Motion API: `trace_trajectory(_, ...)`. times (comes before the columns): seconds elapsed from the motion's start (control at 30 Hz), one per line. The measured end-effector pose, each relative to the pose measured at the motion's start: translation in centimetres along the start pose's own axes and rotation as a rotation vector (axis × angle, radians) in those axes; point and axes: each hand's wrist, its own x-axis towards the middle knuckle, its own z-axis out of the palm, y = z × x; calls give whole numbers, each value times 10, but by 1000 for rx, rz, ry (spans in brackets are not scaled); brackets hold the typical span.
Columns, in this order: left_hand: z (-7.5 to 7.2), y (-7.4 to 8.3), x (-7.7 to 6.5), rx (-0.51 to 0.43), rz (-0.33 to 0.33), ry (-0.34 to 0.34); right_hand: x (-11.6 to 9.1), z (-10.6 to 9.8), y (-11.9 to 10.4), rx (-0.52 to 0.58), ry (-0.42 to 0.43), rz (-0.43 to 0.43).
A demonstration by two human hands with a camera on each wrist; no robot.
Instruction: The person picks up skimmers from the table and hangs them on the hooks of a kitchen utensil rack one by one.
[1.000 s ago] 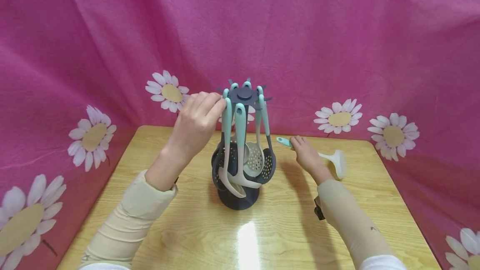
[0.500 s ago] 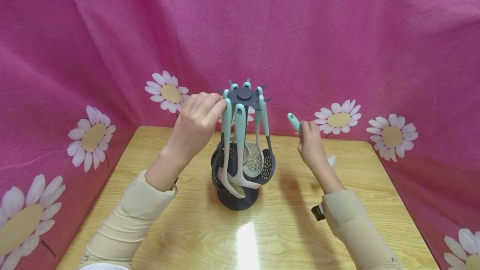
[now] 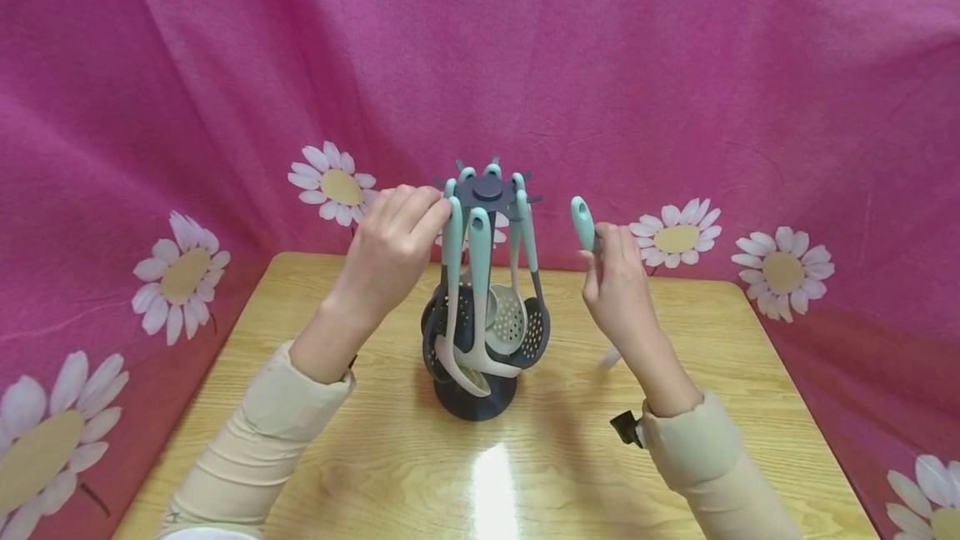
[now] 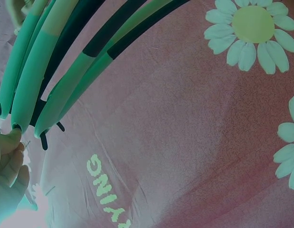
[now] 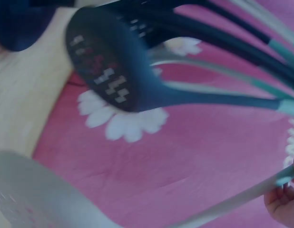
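A dark rotating stand [image 3: 476, 400] holds several hanging kitchen utensils with mint handles, among them a pale ladle [image 3: 450, 352] and a dark skimmer [image 3: 534, 332]. At the stand's upper left, my left hand [image 3: 393, 236] pinches the top end of the ladle's handle; in the left wrist view its fingertips [image 4: 16, 135] meet that end. Right of the stand, my right hand [image 3: 621, 286] grips a pale slotted utensil [image 3: 583, 223] below its handle end, which points up. Its broad head [image 5: 37, 194], blurred, shows in the right wrist view, while my hand and forearm mostly hide it in the head view.
The wooden table [image 3: 360, 457] carries the stand near its middle. A pink curtain [image 3: 600, 65] with printed daisies encloses the back and sides. Between the stand and my right hand is a short gap.
My right hand has lifted the slotted utensil off the table at the right and turned its handle upward, the head swinging down and left. My left hand has stayed in place at the stand.
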Motion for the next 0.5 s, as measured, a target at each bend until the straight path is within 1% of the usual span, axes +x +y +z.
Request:
trace_trajectory(0.23, -1, 0, 0, 4, -1, 0, 4, -13, -33, 57, 2, -47)
trace_trajectory(0.5, -1, 1, 0, 4, -3, 0, 3, -14, -58, 107, 12, -70)
